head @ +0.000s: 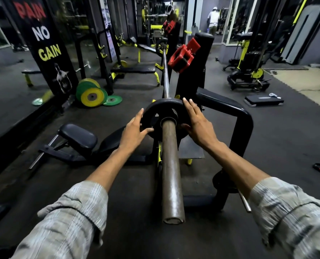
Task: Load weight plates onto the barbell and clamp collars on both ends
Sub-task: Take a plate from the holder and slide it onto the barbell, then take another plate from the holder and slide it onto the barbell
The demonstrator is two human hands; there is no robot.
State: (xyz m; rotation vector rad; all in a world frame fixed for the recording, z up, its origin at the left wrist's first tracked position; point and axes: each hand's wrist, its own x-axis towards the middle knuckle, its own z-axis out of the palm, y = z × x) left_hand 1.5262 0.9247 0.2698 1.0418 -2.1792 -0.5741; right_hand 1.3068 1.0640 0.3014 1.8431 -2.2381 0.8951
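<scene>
The barbell (171,165) runs away from me on a black rack, its brown sleeve end close to the camera. A small black weight plate (163,107) sits on the sleeve, pushed up near the inner collar. My left hand (134,128) rests on the plate's left rim with fingers spread. My right hand (197,121) presses its right rim, fingers apart. A red clamp collar (183,57) rests on the near rack post (202,53). A second red collar (168,26) sits by the bar's far end.
Green and yellow plates (91,94) lean against a mirror post on the left floor. A black padded bench (77,137) lies left of the rack. A curved black rack frame (247,124) stands right. A step platform (263,100) and a person (212,19) are far right.
</scene>
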